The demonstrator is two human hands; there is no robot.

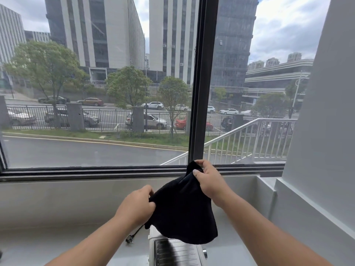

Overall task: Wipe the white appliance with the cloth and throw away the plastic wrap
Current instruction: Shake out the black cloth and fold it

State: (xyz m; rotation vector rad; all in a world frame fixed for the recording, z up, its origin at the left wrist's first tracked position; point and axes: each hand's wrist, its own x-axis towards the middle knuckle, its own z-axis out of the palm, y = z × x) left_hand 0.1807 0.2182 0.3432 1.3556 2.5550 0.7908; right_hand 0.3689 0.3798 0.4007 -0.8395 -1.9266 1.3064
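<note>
Here, my left hand (pixel 137 206) pinches the black cloth's (pixel 184 210) left edge with curled fingers, its long axis slanting up-right to my right hand (pixel 209 181), which grips the top corner, above the white appliance (pixel 176 253) on the ledge (pixel 57 246).

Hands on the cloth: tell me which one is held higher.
The right hand, pinching the top corner of the black cloth; the left hand grips its side edge lower down.
</note>
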